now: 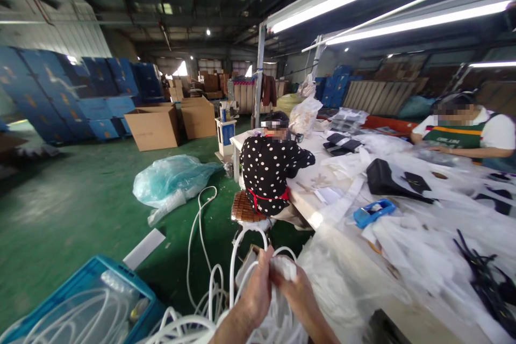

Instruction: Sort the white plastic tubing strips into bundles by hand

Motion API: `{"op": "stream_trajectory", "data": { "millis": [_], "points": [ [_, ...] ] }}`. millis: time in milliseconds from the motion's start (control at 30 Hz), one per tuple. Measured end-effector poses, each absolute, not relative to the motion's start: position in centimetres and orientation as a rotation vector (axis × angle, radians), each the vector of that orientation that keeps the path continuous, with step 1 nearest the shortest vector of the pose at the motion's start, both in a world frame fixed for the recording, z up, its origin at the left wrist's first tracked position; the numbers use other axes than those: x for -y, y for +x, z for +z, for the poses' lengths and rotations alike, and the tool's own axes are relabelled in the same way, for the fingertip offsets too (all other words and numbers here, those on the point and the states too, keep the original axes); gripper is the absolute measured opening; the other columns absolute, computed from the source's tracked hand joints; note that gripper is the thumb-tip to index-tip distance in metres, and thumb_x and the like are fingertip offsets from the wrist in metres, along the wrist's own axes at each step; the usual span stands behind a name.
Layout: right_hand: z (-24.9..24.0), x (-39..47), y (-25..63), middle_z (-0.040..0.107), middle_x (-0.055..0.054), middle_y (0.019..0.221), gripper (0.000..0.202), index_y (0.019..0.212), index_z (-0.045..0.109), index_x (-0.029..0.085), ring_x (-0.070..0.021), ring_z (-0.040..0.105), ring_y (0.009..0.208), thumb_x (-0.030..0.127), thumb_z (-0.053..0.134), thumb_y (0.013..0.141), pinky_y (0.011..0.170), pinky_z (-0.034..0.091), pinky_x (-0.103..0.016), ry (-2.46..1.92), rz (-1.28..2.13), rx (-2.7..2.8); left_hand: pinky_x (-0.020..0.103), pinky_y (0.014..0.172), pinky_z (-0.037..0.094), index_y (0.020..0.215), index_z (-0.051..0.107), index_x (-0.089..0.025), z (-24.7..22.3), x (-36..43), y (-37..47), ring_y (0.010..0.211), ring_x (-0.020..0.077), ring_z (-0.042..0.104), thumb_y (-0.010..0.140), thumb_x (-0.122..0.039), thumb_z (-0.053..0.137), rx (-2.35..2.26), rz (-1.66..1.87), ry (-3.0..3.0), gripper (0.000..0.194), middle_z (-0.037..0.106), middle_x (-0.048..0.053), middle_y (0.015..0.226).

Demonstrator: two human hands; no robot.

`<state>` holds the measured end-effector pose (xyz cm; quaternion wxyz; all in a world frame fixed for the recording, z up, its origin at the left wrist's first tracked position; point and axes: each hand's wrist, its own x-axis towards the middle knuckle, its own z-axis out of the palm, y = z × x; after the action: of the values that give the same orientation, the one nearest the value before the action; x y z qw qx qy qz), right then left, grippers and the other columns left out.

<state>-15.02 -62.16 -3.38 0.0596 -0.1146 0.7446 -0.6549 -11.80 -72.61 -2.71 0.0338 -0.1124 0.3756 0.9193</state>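
Observation:
Both of my hands are together at the bottom centre, above a loose heap of white tubing (181, 328). My left hand (258, 287) is closed, thumb up, where a loop of the tubing comes down to it. My right hand (300, 287) curls round a bunched white piece (284, 267), which looks like tubing gathered together; the fingers partly cover it. Thumb and fingertips of the two hands nearly touch. Behind them a small cardboard box (246, 264) is partly hidden by loops.
A blue crate (139, 285) with coiled tubing stands at left. A person in a dotted top (266, 166) sits ahead at the white table (302, 199), which carries plastic sheets, black pieces and a blue tray (374, 213). Another person (463, 129) works at right. Teal plastic (173, 180) lies on the floor.

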Motion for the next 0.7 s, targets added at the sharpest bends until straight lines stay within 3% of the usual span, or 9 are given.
{"op": "stream_trajectory", "data": {
  "millis": [100,167,267,367,467,567,700],
  "points": [
    [-3.6,62.0,-15.0,0.08,-0.007,0.086,0.033,0.092,0.078,0.022,-0.0308,0.075,0.087,0.046,0.081,0.069,0.084,0.06,-0.038,-0.319,-2.034,-2.233,0.04,0.134,0.011,0.117,0.075,-0.017,-2.1,72.5,-11.9,0.154,0.0312,0.034,0.083,-0.071,0.067,-1.276,2.764,-0.301,0.064,0.067,0.011,0.142],
    [-3.5,61.5,-15.2,0.08,-0.007,0.087,0.033,0.09,0.077,0.022,-0.0304,0.074,0.084,0.044,0.082,0.067,0.079,0.06,-0.038,-0.203,-2.115,-2.157,0.043,0.133,0.013,0.126,0.071,-0.017,-1.9,73.0,-12.0,0.155,0.032,0.033,0.081,-0.076,0.064,-1.299,2.705,-0.262,0.075,0.061,0.012,0.15],
    [-2.9,60.3,-15.9,0.078,-0.007,0.081,0.028,0.083,0.074,0.023,-0.03,0.074,0.078,0.047,0.078,0.07,0.07,0.06,-0.039,0.052,-2.272,-1.969,0.05,0.126,0.027,0.135,0.065,-0.018,-2.1,74.2,-12.1,0.145,0.0354,0.046,0.078,-0.082,0.06,-1.435,2.579,-0.235,0.086,0.06,0.015,0.149],
    [-1.9,59.1,-16.8,0.077,-0.007,0.076,0.025,0.081,0.073,0.025,-0.029,0.073,0.071,0.048,0.075,0.073,0.063,0.058,-0.039,0.232,-2.355,-1.895,0.047,0.11,0.04,0.115,0.076,-0.018,-2.5,75.0,-11.8,0.12,0.0335,0.062,0.082,-0.063,0.066,-1.798,2.35,-0.206,0.056,0.074,0.014,0.12],
    [-1.1,58.6,-17.5,0.077,-0.006,0.076,0.026,0.08,0.073,0.024,-0.0282,0.072,0.067,0.045,0.08,0.066,0.062,0.057,-0.04,0.349,-2.437,-1.814,0.037,0.089,0.044,0.085,0.076,-0.022,-2.6,74.9,-11.5,0.092,0.0258,0.062,0.082,-0.044,0.067,-2.016,2.139,-0.116,0.024,0.072,0.005,0.087],
    [-1.2,58.2,-17.9,0.078,-0.006,0.079,0.028,0.081,0.074,0.024,-0.0288,0.072,0.071,0.043,0.083,0.063,0.064,0.058,-0.041,0.377,-2.488,-1.776,0.033,0.075,0.038,0.069,0.065,-0.025,-2.6,74.4,-11.3,0.077,0.0211,0.054,0.084,-0.035,0.063,-2.229,2.023,-0.048,0.018,0.061,0.001,0.073],
    [-2.3,58.1,-18.0,0.078,-0.007,0.083,0.026,0.082,0.074,0.024,-0.0311,0.074,0.077,0.046,0.078,0.069,0.07,0.06,-0.044,0.252,-2.415,-2.002,0.035,0.077,0.036,0.071,0.06,-0.025,-3.2,74.0,-11.3,0.076,0.0218,0.05,0.084,-0.029,0.06,-2.495,1.99,0.055,0.014,0.057,0.003,0.077]
  ]
}}
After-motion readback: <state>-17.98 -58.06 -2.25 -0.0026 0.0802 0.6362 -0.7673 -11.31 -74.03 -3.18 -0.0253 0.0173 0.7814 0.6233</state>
